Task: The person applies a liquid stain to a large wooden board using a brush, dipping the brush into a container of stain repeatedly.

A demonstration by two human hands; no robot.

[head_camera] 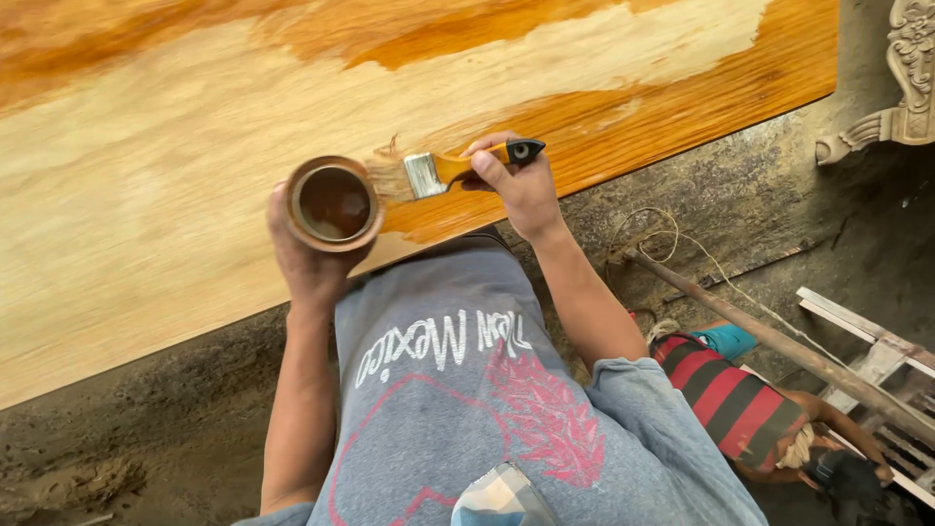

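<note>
Brush (438, 171): bristles at the cup (332, 205) rim, right side, ferrule just beside it, orange handle running right with its black end past the knuckles. Held over the near edge of the board (146, 175), above the stained patch.

Right hand (521, 190): fingers closed around the handle, thumb on top, grip set well back from the ferrule. Bristles well clear of the fingers, nearer the cup than the hand.

Cup: full of brown stain, held from below in the left hand (307, 258), fingers wrapped around its wall, rim about level. Sits over the board's near edge, just above the grey shirt (458, 390).

Risks, as judged:
- Loaded bristles over bare pale wood: drip likely to leave a dark spot that shows through later coats.
- Cup tilted while wiping on the rim: spill onto board or shirt.
- Rear grip on handle: less control at the tip, uneven stroke or lap marks where wet orange meets the unstained band.
- Dusty floor (175, 429) close by: grit could land in wet finish.

Right of scene: a second person in a striped top (726, 394), a pole (769, 341), carved wood (901, 88) at far right.
</note>
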